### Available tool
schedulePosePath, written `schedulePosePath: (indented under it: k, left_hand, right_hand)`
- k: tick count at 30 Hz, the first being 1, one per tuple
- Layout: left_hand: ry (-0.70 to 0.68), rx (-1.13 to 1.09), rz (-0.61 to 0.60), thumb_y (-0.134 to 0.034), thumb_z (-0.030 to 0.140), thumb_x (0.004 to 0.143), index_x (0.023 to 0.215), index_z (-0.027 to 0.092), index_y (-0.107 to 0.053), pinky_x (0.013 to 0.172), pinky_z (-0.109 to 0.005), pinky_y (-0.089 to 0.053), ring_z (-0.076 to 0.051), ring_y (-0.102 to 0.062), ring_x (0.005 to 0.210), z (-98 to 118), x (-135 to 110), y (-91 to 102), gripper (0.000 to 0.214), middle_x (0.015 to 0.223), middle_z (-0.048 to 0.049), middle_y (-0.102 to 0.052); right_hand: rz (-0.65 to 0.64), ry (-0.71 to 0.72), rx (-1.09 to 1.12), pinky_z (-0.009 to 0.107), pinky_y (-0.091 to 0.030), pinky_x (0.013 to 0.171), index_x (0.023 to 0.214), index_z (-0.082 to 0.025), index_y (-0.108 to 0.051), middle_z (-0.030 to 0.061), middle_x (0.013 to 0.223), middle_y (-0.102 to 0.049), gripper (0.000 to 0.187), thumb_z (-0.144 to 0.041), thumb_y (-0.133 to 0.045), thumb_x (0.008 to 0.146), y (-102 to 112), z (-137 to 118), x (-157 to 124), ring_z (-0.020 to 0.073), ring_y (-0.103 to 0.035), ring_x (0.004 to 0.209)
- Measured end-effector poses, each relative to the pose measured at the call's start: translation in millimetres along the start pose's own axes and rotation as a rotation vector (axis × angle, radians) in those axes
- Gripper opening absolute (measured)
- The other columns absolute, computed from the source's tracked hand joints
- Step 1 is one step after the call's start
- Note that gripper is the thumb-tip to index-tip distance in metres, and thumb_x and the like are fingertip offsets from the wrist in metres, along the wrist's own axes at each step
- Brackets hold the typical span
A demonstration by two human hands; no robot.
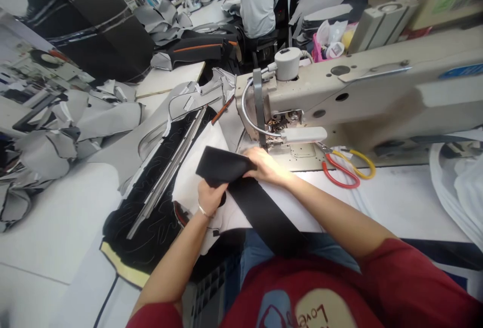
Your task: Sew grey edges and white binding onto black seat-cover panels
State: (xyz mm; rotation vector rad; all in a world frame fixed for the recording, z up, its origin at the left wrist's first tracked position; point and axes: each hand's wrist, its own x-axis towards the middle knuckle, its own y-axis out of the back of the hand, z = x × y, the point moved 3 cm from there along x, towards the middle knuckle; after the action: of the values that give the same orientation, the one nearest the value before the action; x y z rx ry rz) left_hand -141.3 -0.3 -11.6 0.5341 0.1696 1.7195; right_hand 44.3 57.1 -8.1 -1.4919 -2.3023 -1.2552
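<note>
A long black strip of material (260,207) hangs from the table edge down over my lap, its upper end folded over between my hands. My left hand (211,197) grips the folded end from below, fingers wrapped round it. At the other side of the fold, my right hand (264,166) pinches the strip, close to the sewing machine (287,96). Beneath and left of my hands lies a sewn cover piece with a white backing (194,167) and a black stitched panel (154,217). The needle area is partly hidden behind a guard and lamp arm.
Scissors with red and yellow handles (347,167) lie on the machine bed to the right. Grey cut pieces (101,121) are heaped on the left table. A person in a white shirt (256,1) sits at the back. A pink basket (320,49) stands behind the machine.
</note>
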Motion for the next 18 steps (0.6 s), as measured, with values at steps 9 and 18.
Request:
schedulePosePath:
  k: [9, 18]
  left_hand:
    - [-0.678, 0.035, -0.232, -0.039, 0.013, 0.081, 0.081, 0.015, -0.056, 0.097, -0.05, -0.033, -0.022, -0.046, 0.111, 30, -19, -12.2, 0.016, 0.119, -0.0082, -0.051]
    - [0.116, -0.165, -0.354, -0.06, 0.016, 0.063, 0.087, 0.015, -0.062, 0.085, -0.037, -0.045, -0.022, -0.058, 0.089, 2, 3, -11.6, 0.024, 0.086, -0.0039, -0.065]
  right_hand:
    - [0.045, 0.449, -0.284, 0.038, -0.028, 0.099, 0.057, -0.017, -0.045, 0.0064, 0.12, -0.048, 0.035, -0.014, -0.025, 0.085, -1, -18, -14, 0.015, -0.032, 0.12]
    - [-0.274, -0.04, -0.096, 0.024, -0.04, 0.064, 0.08, -0.016, -0.048, 0.0024, 0.071, -0.056, 0.01, -0.024, -0.043, 0.08, 13, -5, -2, 0.0129, -0.051, 0.067]
